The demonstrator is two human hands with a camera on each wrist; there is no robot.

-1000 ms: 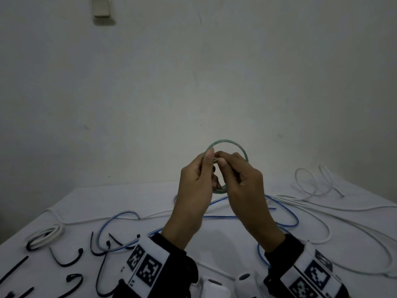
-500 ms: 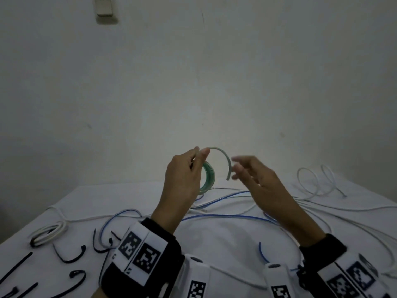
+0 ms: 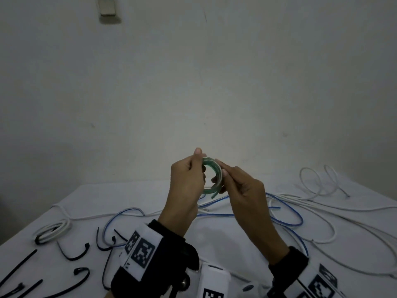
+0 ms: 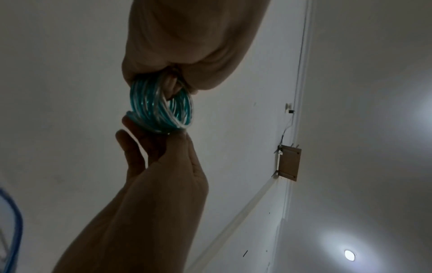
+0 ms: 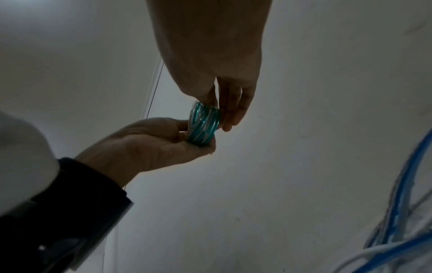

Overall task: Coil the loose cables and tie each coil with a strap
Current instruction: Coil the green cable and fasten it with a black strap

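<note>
A small coil of green-and-white cable [image 3: 211,176] is held up in the air above the white table [image 3: 225,244]. My left hand [image 3: 200,166] grips the coil's left side, thumb up over the rim and fingers curled round it. My right hand [image 3: 221,177] pinches the right side between index finger and thumb. A short free end sticks out at the coil's bottom. The left wrist view shows the coil [image 4: 161,110] between my left hand [image 4: 177,79] and my right hand [image 4: 149,140]. In the right wrist view the coil [image 5: 204,123] is between my right hand [image 5: 222,110] and my left hand [image 5: 187,136].
Loose blue cable [image 3: 285,211] and long white cables [image 3: 322,203] sprawl over the middle and right of the table. A white coil [image 3: 52,230] lies at the left. Several black straps [image 3: 73,252] lie near the front left edge. A wall stands close behind.
Half a second ago my right hand was off the coil and a loose arc of cable stuck out. That hand has come back and the arc now lies on the coil.
</note>
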